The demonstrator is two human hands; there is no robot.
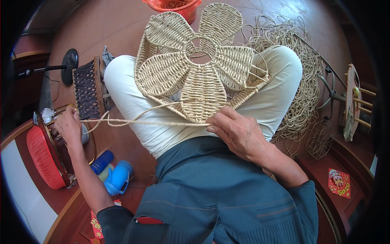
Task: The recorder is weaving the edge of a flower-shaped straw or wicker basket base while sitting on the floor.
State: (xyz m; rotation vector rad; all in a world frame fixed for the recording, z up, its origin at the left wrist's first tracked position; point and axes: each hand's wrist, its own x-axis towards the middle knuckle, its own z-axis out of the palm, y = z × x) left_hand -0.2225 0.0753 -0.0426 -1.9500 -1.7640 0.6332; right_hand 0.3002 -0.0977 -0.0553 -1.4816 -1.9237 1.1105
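A flower-shaped woven piece (203, 91) of pale twisted cord, with several petals around a round central hole, rests across my lap between my knees. My right hand (235, 132) pinches the cord at the lower tip of the nearest petal. Out to the left, my left hand (69, 124) grips the same pale cord (162, 123), which runs taut between the two hands. A slack loop of it curves beneath the piece near my left thigh. Bare frame wires and loose strands show at the piece's right side.
A large heap of loose cord (298, 77) lies on the floor to the right. A red tub (178, 11) stands at the far side. On the left are a strap-woven stool (86, 87), a red basket (45, 156) and a blue jug (119, 177). A wooden rack (357, 101) is at far right.
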